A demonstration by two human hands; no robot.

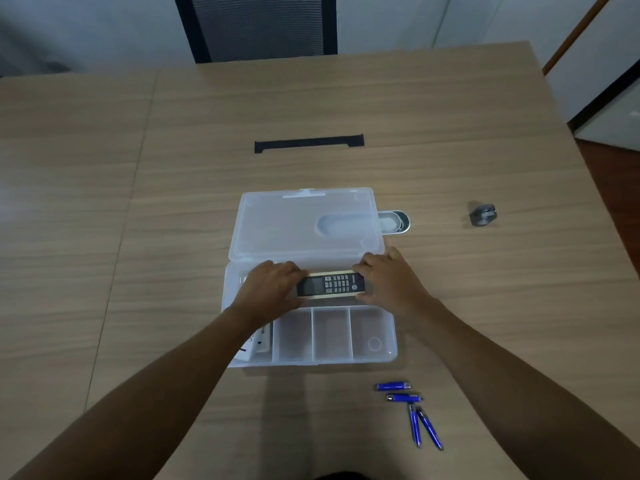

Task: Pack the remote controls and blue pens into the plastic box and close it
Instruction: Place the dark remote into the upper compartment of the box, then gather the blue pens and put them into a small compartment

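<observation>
A person's left hand (268, 289) and right hand (388, 278) lower a dark keypad remote control (330, 285) into the long rear compartment of an open clear plastic box (389, 341) at the centre of a wooden table (138, 202). The fingers of each hand are curled over one end of the remote, which lies level and crosswise, parallel to the hinge. The lid (294, 223) is folded back flat toward 12 o'clock. A second, white remote (260, 344) appears to sit in the box's corner at 7 o'clock, partly hidden by the left forearm. Four blue pens (410, 408) lie loose on the table at 5 o'clock from the box, well apart from it. A small metal tin (394, 221) peeks out from under the lid at 2 o'clock, and a grey object (482, 214) (too blurred to identify) sits farther right.

To seat the remote well, it should probably be kept level and square to the compartment walls, both ends released together, and fingers drawn out upward so nothing catches the dividers. Three front compartments look empty, ready for the pens.
</observation>
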